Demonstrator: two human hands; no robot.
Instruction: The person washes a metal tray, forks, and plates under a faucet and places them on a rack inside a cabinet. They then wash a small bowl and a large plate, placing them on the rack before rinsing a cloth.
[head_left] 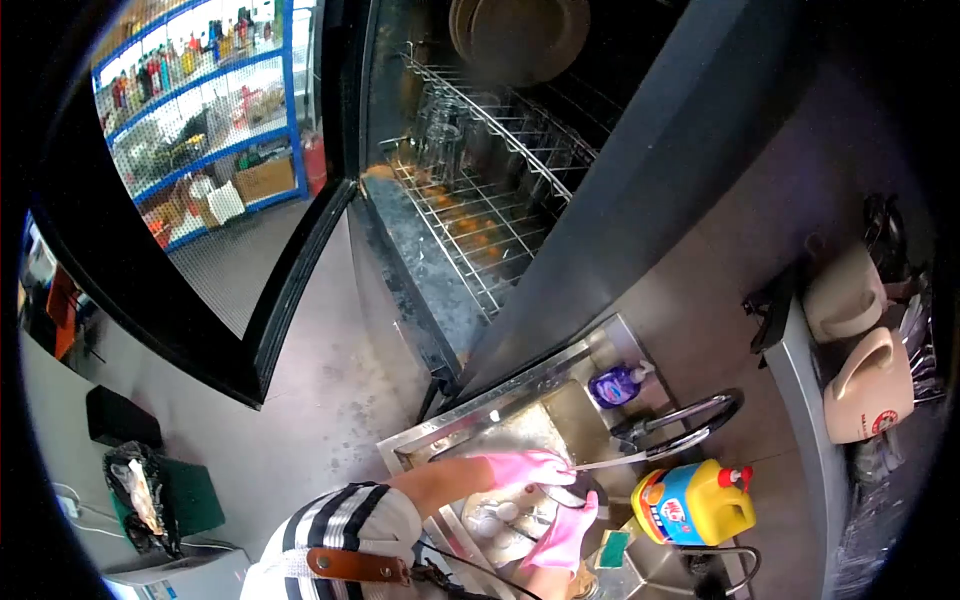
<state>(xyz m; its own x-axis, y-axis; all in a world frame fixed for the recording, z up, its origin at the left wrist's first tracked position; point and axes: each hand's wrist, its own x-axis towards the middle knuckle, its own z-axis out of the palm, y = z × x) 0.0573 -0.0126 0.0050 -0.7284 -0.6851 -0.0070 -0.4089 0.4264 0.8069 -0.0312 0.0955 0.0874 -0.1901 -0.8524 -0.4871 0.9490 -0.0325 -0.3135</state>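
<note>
Both my hands wear pink rubber gloves and are close together over the sink (455,432). My left hand (530,467) is under a thin stream of water, with its fingers closed. My right hand (563,532) is just below it, closed with the thumb raised. Between them is a small pale dish-like piece (566,495), partly hidden by the gloves; its kind cannot be made out. White dishes and what look like spoons (497,518) lie in the basin beneath my hands. A curved black-and-chrome faucet (705,415) reaches over the sink.
A purple soap bottle (615,385), a yellow detergent jug (690,503) and a green-and-yellow sponge (613,549) stand around the sink. Beyond is an open cabinet with wire racks (480,200) and glasses; its door (300,300) swings left. Beige pitchers (868,385) stand at right.
</note>
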